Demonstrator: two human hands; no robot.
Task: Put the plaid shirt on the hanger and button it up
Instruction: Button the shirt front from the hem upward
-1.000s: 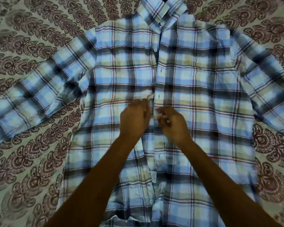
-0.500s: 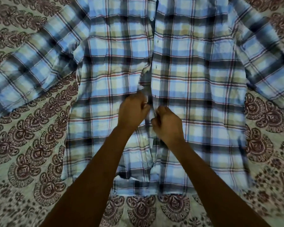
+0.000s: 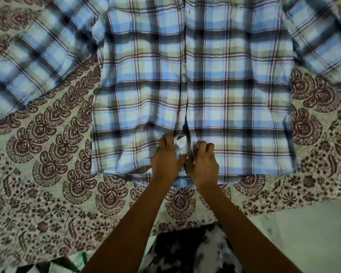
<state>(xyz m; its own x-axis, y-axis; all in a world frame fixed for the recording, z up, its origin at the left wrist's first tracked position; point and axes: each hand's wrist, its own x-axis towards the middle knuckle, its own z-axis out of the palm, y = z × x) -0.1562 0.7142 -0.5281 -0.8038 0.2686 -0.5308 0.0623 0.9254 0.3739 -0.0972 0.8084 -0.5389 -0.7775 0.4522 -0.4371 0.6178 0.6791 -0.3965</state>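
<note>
We saw a patterned bedspread [image 3: 53, 174] spread wide beneath everything. On it lay the plaid shirt [image 3: 234, 99], front up, sleeves flung out to either side, its hem nearest us. Its front opening was shut higher up, where a small button [image 3: 184, 80] showed, and gaped just above the hands. Our left hand [image 3: 165, 158] was closed, pinching the left edge of that opening near the hem; our right hand [image 3: 203, 164], touching it, was closed on the opposite edge.
</note>
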